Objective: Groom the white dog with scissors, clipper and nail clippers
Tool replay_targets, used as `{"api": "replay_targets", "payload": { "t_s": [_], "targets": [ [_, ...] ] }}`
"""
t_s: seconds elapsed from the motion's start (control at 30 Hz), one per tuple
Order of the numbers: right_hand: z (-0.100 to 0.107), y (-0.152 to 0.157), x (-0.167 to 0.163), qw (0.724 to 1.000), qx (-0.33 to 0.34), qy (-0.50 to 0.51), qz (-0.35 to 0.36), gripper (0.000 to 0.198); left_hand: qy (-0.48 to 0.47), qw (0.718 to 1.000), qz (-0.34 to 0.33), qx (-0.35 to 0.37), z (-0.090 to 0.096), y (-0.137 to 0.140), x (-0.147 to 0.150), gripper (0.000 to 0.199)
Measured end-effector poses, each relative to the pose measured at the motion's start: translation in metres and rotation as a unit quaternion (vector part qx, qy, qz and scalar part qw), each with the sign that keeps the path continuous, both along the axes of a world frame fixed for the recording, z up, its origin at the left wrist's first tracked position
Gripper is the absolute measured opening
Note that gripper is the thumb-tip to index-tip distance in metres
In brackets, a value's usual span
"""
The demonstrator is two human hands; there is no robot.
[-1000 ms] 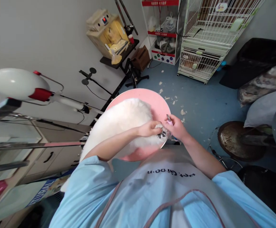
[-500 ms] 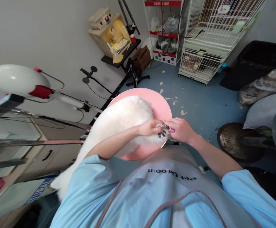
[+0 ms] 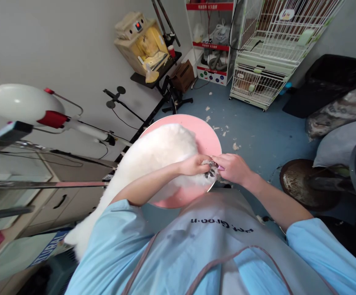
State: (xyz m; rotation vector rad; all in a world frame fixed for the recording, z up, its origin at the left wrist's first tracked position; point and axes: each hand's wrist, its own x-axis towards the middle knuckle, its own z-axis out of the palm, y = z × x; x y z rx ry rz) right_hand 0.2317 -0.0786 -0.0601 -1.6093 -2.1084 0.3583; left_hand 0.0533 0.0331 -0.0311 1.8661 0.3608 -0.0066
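Observation:
A white, fluffy dog (image 3: 162,143) lies across the round pink table (image 3: 208,137), its body reaching past the left edge behind my left arm. My left hand (image 3: 194,164) is closed around one of its paws (image 3: 210,173), the dark pads turned up toward me. In my right hand (image 3: 233,167) is a small purple-handled clipper (image 3: 220,168), mostly covered by my fingers. Its shiny metal end meets the paw close to my left fingertips. The exact spot where it touches is too small to make out.
Pale tufts of fur (image 3: 235,146) lie on the blue floor. A white-and-red dryer (image 3: 24,104) juts in from the left. White wire cages (image 3: 257,82) and a shelf rack (image 3: 211,45) stand at the back. A round rusty base (image 3: 297,184) sits at the right.
Almost nothing differs. Both hands keep their hold at the paw, with the right hand shifted only very slightly.

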Motion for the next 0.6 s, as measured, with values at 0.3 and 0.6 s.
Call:
{"api": "replay_targets", "payload": {
  "t_s": [0.3,0.6],
  "targets": [
    [0.0065,0.0029,0.0010,0.999,-0.035,-0.017,0.008,0.031,0.027,1.000,0.001,-0.014,0.0042,0.0023,0.0013,0.015],
    [0.0055,0.0031,-0.0019,0.998,-0.030,-0.056,-0.009,0.034,0.028,1.000,0.006,-0.008,0.0008,0.0024,-0.0001,0.015]
  ]
}}
